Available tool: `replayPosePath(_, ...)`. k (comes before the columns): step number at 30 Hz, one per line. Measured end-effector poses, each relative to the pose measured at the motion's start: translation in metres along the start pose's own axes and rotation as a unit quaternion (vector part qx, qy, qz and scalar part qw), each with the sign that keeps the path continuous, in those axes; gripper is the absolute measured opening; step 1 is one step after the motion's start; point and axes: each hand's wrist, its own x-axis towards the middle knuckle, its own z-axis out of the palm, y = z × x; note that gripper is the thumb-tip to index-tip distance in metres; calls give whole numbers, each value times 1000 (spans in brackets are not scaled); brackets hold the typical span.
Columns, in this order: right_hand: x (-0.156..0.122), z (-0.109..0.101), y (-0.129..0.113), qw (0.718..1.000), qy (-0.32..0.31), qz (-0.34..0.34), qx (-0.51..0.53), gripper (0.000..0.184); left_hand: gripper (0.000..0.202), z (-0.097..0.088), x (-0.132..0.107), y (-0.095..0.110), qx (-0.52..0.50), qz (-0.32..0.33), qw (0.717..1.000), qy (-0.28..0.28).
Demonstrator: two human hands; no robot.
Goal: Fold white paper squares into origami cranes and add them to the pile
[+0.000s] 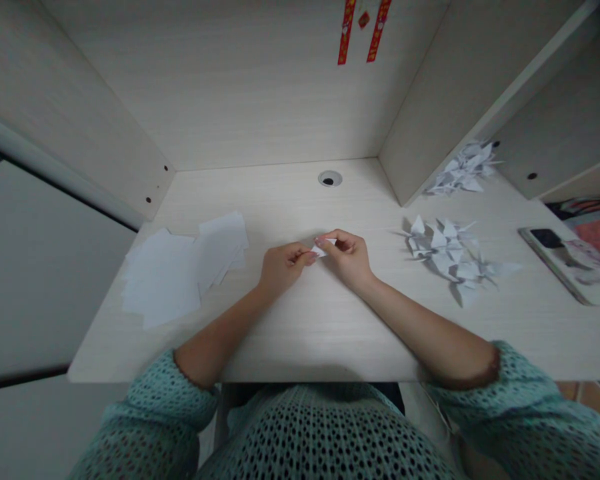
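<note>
Between my two hands, over the middle of the desk, is a small folded piece of white paper (324, 249). My left hand (286, 265) pinches its left end between thumb and fingers. On the other side, my right hand (349, 256) grips the paper with its thumb across the top. Fingers cover much of the paper, so its exact folded shape is hard to make out. To the right lies a group of folded white paper cranes (445, 250), and on the left rests a spread stack of white paper sheets (165, 277).
More paper cranes (467, 167) are heaped behind the upright divider (430, 120). A phone (570, 263) lies at the far right of the desk (300, 333). A round cable hole (330, 178) sits near the back panel, where red paper strips (347, 33) hang.
</note>
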Motion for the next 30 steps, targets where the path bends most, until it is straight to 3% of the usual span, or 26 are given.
replayPosePath(7, 4, 2, -2, 999, 3, 26, 46, 23, 28, 4, -1, -3, -77, -11, 997, 25)
replayPosePath(11, 5, 3, 0, 995, -22, -36, 93, 38, 31, 6, 2, -8, -176, -44, 982, 57)
replayPosePath(14, 2, 4, 0, 994, -23, -89, 64, 43, 32, 7, 4, -9, -211, -55, 974, 67)
replayPosePath(19, 0, 2, 0, 989, -31, -142, -41, 21, 30, 7, 3, -7, -172, -33, 984, 42)
replayPosePath(25, 5, -3, 1, 988, -42, -136, -59, 17, 35, -2, 7, -8, -75, 10, 996, 43)
replayPosePath(30, 6, -3, 0, 977, -97, -163, -93, 16, 35, -4, 12, -14, -73, -3, 996, 55)
